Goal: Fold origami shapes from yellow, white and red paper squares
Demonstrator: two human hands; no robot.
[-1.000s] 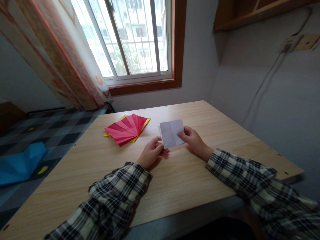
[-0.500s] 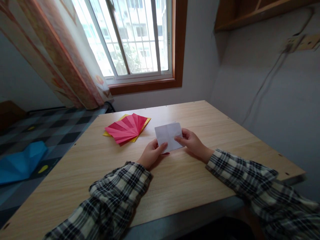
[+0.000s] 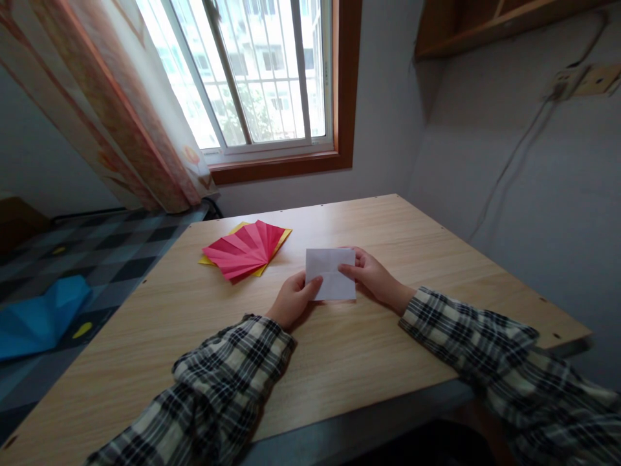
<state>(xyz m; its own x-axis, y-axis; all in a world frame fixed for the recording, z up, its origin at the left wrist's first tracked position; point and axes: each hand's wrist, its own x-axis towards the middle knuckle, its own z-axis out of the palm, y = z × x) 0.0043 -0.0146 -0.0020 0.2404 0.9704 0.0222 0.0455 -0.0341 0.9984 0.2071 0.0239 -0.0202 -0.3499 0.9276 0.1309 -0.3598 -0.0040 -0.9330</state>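
A person in a plaid shirt is holding a folded white paper [image 3: 331, 275] between both hands above the middle of a wooden desk [image 3: 339, 362]. The left hand [image 3: 294, 299] is pinching the paper's lower left corner, thumb on top and fingers closed beneath it. The right hand [image 3: 374, 277] is gripping the paper's right edge, its thumb pressing on the front face and its fingers curling behind. The paper is showing creases across its face and is sitting roughly level, its lower edge close to the desk surface; whether it is touching the wood cannot be told.

A red pleated paper fan [image 3: 245, 250] is lying spread open toward the desk's far left corner, resting on a yellow sheet [image 3: 283, 238] whose edges are peeking out around it, just beside the white paper but apart from it. A barred window [image 3: 262, 71] is letting daylight in beyond the far edge, with a patterned curtain [image 3: 121, 110] hanging at its left. A blue folded paper [image 3: 41, 317] is lying on the checked floor, well off the desk's left edge.
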